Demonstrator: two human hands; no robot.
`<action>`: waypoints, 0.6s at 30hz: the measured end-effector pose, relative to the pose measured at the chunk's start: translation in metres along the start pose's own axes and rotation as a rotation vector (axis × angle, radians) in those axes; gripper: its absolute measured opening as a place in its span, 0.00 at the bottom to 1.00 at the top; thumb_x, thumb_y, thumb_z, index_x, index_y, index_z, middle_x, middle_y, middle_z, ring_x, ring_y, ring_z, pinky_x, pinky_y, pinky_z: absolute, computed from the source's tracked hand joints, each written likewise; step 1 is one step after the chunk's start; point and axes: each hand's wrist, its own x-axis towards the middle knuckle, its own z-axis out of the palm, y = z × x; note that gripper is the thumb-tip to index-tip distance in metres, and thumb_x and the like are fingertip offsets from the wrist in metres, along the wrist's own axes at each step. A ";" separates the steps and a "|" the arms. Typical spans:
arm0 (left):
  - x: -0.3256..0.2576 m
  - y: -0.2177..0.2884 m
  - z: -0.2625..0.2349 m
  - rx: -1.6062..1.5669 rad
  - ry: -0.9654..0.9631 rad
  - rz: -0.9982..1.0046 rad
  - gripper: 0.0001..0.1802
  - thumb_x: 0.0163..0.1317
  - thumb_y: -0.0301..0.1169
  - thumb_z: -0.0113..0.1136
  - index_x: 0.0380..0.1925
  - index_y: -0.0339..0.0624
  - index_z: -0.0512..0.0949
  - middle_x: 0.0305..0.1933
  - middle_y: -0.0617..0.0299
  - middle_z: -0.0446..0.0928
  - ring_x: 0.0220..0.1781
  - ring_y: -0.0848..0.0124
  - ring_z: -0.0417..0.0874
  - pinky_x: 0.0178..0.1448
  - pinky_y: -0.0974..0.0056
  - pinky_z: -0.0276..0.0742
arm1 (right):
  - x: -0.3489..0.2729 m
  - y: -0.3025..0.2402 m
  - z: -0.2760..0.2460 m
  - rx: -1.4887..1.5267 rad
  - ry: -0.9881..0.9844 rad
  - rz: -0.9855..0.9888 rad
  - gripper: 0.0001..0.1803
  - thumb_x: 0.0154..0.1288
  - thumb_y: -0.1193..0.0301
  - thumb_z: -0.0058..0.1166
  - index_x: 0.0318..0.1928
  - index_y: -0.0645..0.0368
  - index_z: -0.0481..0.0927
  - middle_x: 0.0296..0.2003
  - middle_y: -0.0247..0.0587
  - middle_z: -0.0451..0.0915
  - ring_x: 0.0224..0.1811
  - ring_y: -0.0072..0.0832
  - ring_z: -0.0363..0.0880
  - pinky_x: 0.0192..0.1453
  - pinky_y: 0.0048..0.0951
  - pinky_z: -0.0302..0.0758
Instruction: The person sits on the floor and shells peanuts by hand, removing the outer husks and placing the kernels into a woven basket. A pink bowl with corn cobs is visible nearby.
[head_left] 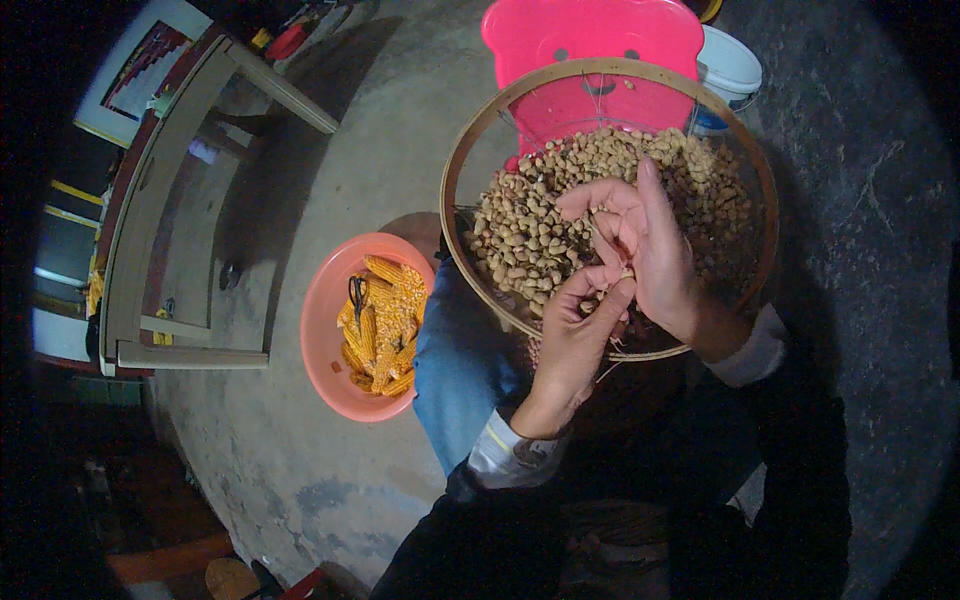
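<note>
Both hands meet over a round wood-rimmed sieve (458,165) that holds a broad heap of unshelled peanuts (535,225). My left hand (572,355) is closed, its thumb and forefinger pinching a small pale peanut (627,273) against the other palm. Above it, my right hand (655,250) is cupped toward the left with curled fingers and one digit standing upright. What lies inside those curled fingers is mostly hidden. Thin mesh and wires show at the sieve's far side.
A pink plastic stool (590,30) stands beyond the sieve, beside a white bucket (730,65). Left of my blue-clad knee (460,370), an orange basin (318,360) holds corn cobs (370,330), loose kernels and a dark-handled tool (357,291). A wooden frame (135,250) stands farther left.
</note>
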 end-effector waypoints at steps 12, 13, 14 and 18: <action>-0.004 0.014 -0.008 0.086 0.141 0.103 0.11 0.65 0.36 0.57 0.38 0.40 0.79 0.29 0.72 0.75 0.29 0.85 0.68 0.31 0.79 0.63 | -0.006 -0.031 -0.029 -0.945 -0.333 -0.650 0.08 0.57 0.78 0.53 0.38 0.62 0.81 0.42 0.46 0.79 0.44 0.36 0.79 0.47 0.31 0.75; -0.004 0.013 -0.010 0.107 0.142 0.138 0.11 0.65 0.35 0.57 0.38 0.39 0.80 0.30 0.71 0.75 0.30 0.85 0.69 0.33 0.79 0.64 | -0.009 -0.030 -0.029 -0.963 -0.405 -0.622 0.08 0.57 0.77 0.53 0.38 0.62 0.81 0.40 0.46 0.79 0.43 0.38 0.79 0.47 0.32 0.75; -0.004 0.012 -0.011 0.129 0.143 0.173 0.11 0.65 0.35 0.57 0.38 0.38 0.80 0.31 0.71 0.76 0.31 0.84 0.70 0.34 0.79 0.65 | -0.010 -0.029 -0.026 -0.929 -0.396 -0.633 0.07 0.57 0.78 0.53 0.37 0.62 0.81 0.37 0.45 0.80 0.40 0.38 0.79 0.45 0.33 0.75; -0.003 0.014 -0.010 0.282 0.200 0.288 0.10 0.64 0.30 0.58 0.39 0.34 0.80 0.34 0.68 0.77 0.37 0.82 0.73 0.41 0.76 0.69 | -0.013 -0.028 -0.026 -1.046 -0.390 -0.657 0.07 0.57 0.78 0.53 0.37 0.61 0.80 0.33 0.43 0.79 0.37 0.39 0.79 0.41 0.34 0.75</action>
